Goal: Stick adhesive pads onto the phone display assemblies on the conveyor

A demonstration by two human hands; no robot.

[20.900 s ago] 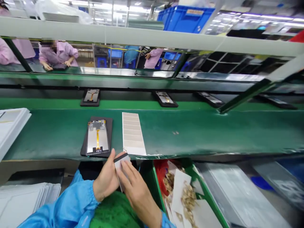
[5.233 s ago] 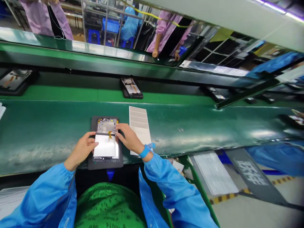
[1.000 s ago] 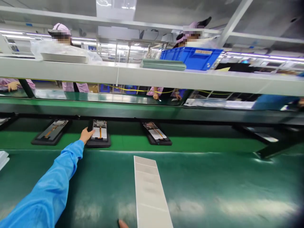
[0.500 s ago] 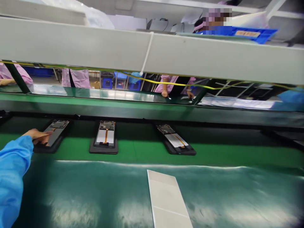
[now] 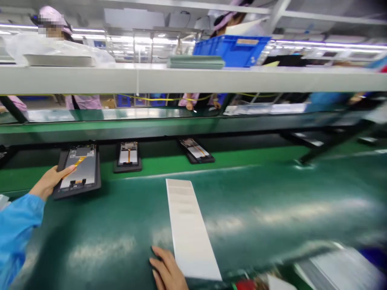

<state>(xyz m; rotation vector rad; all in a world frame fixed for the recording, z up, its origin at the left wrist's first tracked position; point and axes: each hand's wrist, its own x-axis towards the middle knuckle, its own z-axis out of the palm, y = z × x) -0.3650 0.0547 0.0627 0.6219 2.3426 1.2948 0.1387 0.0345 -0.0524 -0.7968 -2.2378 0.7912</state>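
Observation:
My left hand [image 5: 52, 180] grips a black tray carrying an opened tablet [image 5: 81, 167], thumb on top at its left edge. The tablet's circuit board, a pale grey area and an orange ribbon cable show, and the tray is lifted and tilted slightly. At the bottom, my right hand [image 5: 168, 269] is partly in view, fingers spread over the green bench. It lies close to the left edge of a long white strip [image 5: 190, 229]; whether they touch I cannot tell. Two similar opened tablets, one upright [image 5: 128, 155] and one slanted [image 5: 196, 151], lie on the green belt.
A shelf [image 5: 181, 80] spans the view above the belt, holding a blue bin [image 5: 232, 50] and green sheets [image 5: 196, 62]. A dark post [image 5: 329, 141] rises at right. Blurred white items [image 5: 347, 266] lie at lower right. People in pink work across the line.
My left hand has lifted the tray with its tablet off the belt and toward me. My right hand has come into view near the white strip. The camera view has tilted up and turned right.

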